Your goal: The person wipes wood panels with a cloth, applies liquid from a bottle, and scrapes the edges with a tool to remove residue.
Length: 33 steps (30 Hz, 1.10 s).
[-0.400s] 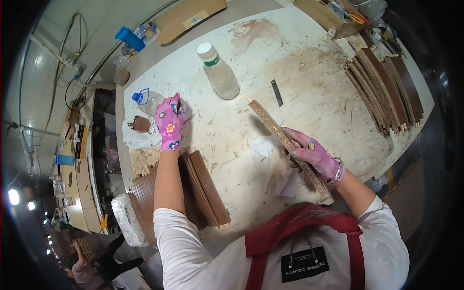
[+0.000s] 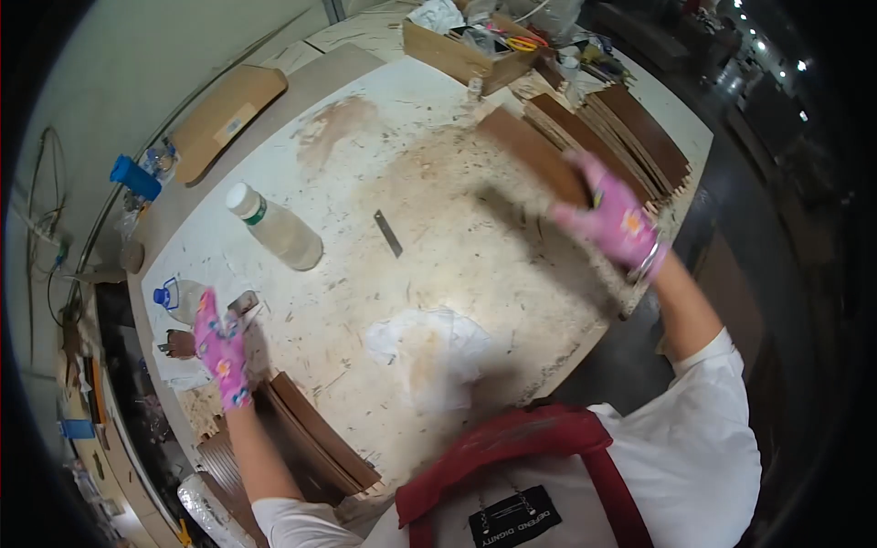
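Gripping a brown board (image 2: 523, 151) by its near end in the right hand (image 2: 610, 219), with fingers (image 2: 587, 167) on the far side and thumb (image 2: 568, 217) spread to the left; exact contact blurred. Held over the surface (image 2: 438, 274), just beside the stack (image 2: 630, 128) at right; can't tell if touching it. Partly curled with the left hand (image 2: 219, 347) at the left side, right by a small metal piece (image 2: 244, 302); can't tell if gripping it or merely next to it. Near that hand, seeing a blue-capped jug (image 2: 187, 301) and a rust-brown lump (image 2: 180, 344). Nearer the body, brown strips (image 2: 320, 440) beside the left forearm (image 2: 260, 461). Further in: white cloth (image 2: 425, 340), bottle (image 2: 285, 239), steel strip (image 2: 388, 234).
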Tool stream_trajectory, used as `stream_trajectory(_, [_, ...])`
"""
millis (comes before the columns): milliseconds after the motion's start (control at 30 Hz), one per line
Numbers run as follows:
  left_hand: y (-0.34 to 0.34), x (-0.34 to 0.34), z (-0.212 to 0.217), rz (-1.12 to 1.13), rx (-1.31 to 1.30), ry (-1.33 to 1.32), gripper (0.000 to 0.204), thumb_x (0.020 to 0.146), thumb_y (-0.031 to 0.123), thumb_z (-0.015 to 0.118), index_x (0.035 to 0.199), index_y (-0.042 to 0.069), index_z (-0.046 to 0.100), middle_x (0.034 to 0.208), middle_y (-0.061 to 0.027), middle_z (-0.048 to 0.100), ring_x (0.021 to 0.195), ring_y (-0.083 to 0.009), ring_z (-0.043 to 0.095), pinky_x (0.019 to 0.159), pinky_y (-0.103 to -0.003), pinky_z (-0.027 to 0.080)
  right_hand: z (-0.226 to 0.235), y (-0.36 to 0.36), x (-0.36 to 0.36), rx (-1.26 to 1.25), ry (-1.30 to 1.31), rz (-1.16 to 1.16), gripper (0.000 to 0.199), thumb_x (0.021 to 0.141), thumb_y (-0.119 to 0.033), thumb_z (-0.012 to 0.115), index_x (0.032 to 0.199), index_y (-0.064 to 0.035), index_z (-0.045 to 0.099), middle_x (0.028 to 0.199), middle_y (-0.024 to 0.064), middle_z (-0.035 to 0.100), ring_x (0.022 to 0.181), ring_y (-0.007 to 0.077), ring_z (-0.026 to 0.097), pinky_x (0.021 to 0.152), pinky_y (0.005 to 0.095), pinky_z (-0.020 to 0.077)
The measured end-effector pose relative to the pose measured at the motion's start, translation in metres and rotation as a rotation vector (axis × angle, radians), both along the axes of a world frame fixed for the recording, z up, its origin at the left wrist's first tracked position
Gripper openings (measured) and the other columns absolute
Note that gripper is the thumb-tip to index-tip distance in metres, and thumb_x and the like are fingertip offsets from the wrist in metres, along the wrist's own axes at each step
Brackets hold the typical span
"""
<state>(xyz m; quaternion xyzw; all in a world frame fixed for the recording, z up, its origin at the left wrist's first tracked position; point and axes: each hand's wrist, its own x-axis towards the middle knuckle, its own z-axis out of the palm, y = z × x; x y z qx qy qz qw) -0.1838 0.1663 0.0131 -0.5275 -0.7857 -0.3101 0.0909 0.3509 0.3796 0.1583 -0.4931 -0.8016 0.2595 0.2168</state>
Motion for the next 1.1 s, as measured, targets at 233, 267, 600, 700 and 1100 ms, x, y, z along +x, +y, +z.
stream_trajectory(233, [-0.088, 0.052, 0.026, 0.235, -0.078, -0.453, 0.034, 0.095, 0.020, 0.053, 0.126, 0.007, 0.060, 0.109, -0.0110, 0.068, 0.095, -0.0209, 0.065, 0.085, -0.031, 0.049, -0.015, 0.100, 0.074, 0.374, -0.471, -0.140, 0.066, 0.084, -0.043, 0.065, 0.133, -0.0023, 0.048, 0.127, 0.0225, 0.056, 0.117, 0.0367, 0.054, 0.099, 0.0411, 0.0424])
stream_trajectory(267, [-0.092, 0.068, 0.036, 0.328, -0.156, -0.365, 0.034, 0.095, 0.023, 0.054, 0.126, 0.011, 0.061, 0.102, -0.0092, 0.070, 0.091, -0.0194, 0.066, 0.083, -0.030, 0.050, -0.031, 0.115, 0.087, 0.371, -0.586, -0.156, 0.067, 0.084, -0.044, 0.065, 0.134, -0.0026, 0.047, 0.128, 0.0229, 0.055, 0.119, 0.0371, 0.053, 0.100, 0.0412, 0.0413])
stream_trajectory(600, [-0.147, 0.157, 0.026, 0.340, -0.415, 0.054, 0.052, 0.088, 0.026, 0.064, 0.135, 0.009, 0.051, 0.116, -0.0164, 0.063, 0.101, -0.0336, 0.062, 0.087, -0.040, 0.049, -0.066, 0.167, 0.114, 0.261, -0.683, -0.070, 0.075, 0.086, -0.047, 0.063, 0.141, -0.0016, 0.039, 0.140, 0.0252, 0.045, 0.135, 0.0363, 0.038, 0.109, 0.0394, 0.0325])
stream_trajectory(700, [-0.125, 0.180, 0.033, 0.330, -0.480, -0.078, 0.065, 0.087, 0.026, 0.064, 0.142, 0.004, 0.037, 0.126, -0.0179, 0.058, 0.105, -0.0348, 0.060, 0.089, -0.042, 0.048, -0.059, 0.158, 0.101, 0.192, -0.632, -0.089, 0.077, 0.086, -0.048, 0.063, 0.141, -0.0015, 0.038, 0.141, 0.0253, 0.043, 0.135, 0.0372, 0.037, 0.109, 0.0400, 0.0323])
stream_trajectory(1100, [-0.120, 0.162, 0.029, 0.598, -0.543, -0.203, 0.071, 0.085, 0.010, 0.055, 0.149, 0.010, 0.026, 0.101, -0.0193, 0.060, 0.077, -0.0327, 0.064, 0.068, -0.042, 0.051, -0.035, 0.017, 0.004, 0.412, -0.136, 0.172, 0.058, 0.091, -0.034, 0.060, 0.138, -0.0028, 0.044, 0.141, 0.0175, 0.046, 0.132, 0.0294, 0.042, 0.111, 0.0396, 0.0298])
